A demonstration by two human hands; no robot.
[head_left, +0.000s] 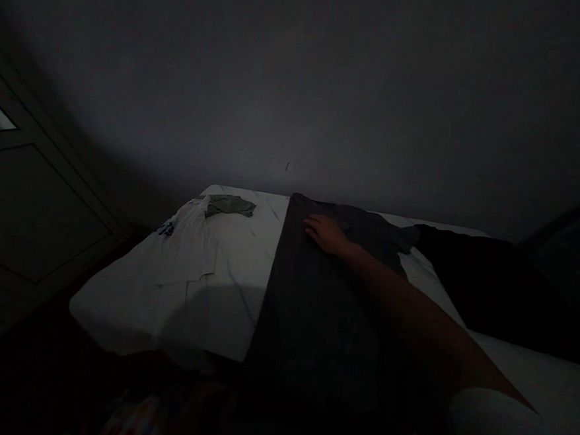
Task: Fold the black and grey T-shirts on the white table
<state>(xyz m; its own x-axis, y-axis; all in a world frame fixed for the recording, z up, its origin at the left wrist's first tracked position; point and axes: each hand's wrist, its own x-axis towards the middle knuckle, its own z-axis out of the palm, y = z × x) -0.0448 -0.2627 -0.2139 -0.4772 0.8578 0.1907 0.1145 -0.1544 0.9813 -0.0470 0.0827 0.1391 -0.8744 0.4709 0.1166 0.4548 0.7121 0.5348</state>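
Note:
My right hand (326, 234) lies flat, fingers slightly apart, on the far left part of a dark grey garment (309, 298). That garment is spread from the far edge of the bed down toward me. A short sleeve seems to stick out on its right side, so it looks like a shirt. The lower part fades into shadow. My left hand is not in view.
A marble-patterned white sheet (240, 260) covers the bed against the grey wall (298, 99). At left lie a white garment (188, 250) and a grey-green cloth (230, 205). Black clothing (504, 285) lies at right. A door (32, 213) stands far left.

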